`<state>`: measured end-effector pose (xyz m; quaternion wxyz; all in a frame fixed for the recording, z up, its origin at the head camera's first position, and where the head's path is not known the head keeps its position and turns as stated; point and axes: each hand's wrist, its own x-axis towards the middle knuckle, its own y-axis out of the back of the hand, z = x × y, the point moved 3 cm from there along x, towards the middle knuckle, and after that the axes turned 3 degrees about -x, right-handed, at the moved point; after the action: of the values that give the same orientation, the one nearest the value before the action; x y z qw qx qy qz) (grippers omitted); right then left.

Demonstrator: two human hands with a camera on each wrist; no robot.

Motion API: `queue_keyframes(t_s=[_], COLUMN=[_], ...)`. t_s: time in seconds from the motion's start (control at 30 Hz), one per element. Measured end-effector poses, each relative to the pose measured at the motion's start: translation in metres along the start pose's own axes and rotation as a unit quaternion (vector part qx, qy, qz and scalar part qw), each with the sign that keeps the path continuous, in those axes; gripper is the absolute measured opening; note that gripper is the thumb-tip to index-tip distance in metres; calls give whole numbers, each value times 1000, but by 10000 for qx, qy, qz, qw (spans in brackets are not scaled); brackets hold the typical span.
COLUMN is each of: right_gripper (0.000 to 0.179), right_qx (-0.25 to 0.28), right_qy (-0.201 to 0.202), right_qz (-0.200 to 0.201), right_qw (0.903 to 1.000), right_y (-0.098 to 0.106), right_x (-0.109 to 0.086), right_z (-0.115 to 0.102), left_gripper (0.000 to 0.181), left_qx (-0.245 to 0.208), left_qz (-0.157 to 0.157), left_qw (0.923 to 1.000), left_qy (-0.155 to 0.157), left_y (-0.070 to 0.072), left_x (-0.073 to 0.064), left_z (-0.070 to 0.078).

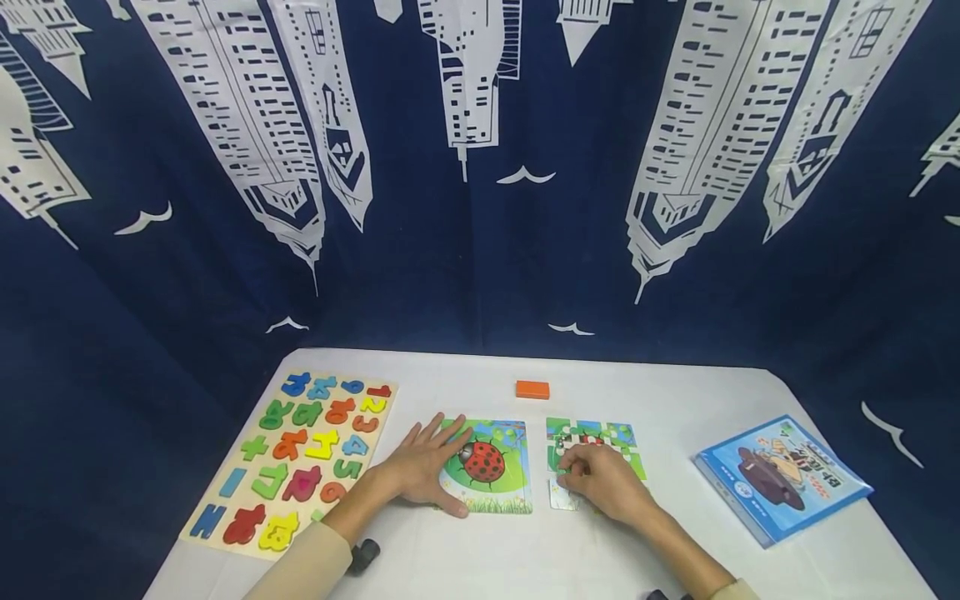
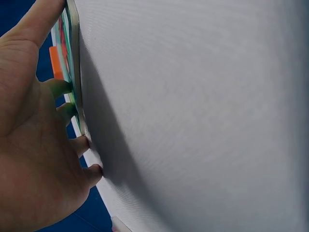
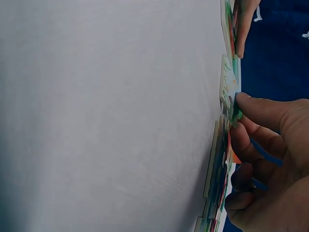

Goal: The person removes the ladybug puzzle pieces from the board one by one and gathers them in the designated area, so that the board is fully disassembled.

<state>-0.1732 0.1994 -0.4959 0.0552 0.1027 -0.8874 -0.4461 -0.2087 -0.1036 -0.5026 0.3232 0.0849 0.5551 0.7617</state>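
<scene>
My left hand [image 1: 420, 467] lies with spread fingers over the left edge of a ladybug picture board [image 1: 483, 492]. In the left wrist view, the fingertips of the left hand [image 2: 38, 130] touch the board and the tabletop. To the right of that board lies a partly assembled jigsaw puzzle [image 1: 626, 450] with ladybug and green parts. My right hand [image 1: 607, 483] is over its lower left area. Seen from the right wrist, thumb and forefinger pinch a green puzzle piece [image 3: 237, 113], beside a pale piece [image 3: 228, 82] on the table. The hand hides part of the puzzle.
A wooden board [image 1: 247, 467] with colourful letters and numbers lies on the left. An orange block [image 1: 532, 390] sits behind the two ladybug pictures. On the right is a blue picture box [image 1: 795, 479]. A dark blue patterned cloth [image 1: 472, 275] hangs behind the white table [image 1: 450, 383].
</scene>
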Motion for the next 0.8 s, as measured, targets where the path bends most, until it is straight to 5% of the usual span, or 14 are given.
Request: queue_keyframes(t_s=[0.8], right_gripper=[12], right_qx=[-450], right_qy=[36], right_qz=[48], right_qw=[9990], right_y=[0], right_x=[0], right_z=[1], left_gripper=[123], left_qx=[128], left_qz=[-73], left_qw=[9998], left_qy=[-103], left_y=[1], left_x=[0], left_z=[0])
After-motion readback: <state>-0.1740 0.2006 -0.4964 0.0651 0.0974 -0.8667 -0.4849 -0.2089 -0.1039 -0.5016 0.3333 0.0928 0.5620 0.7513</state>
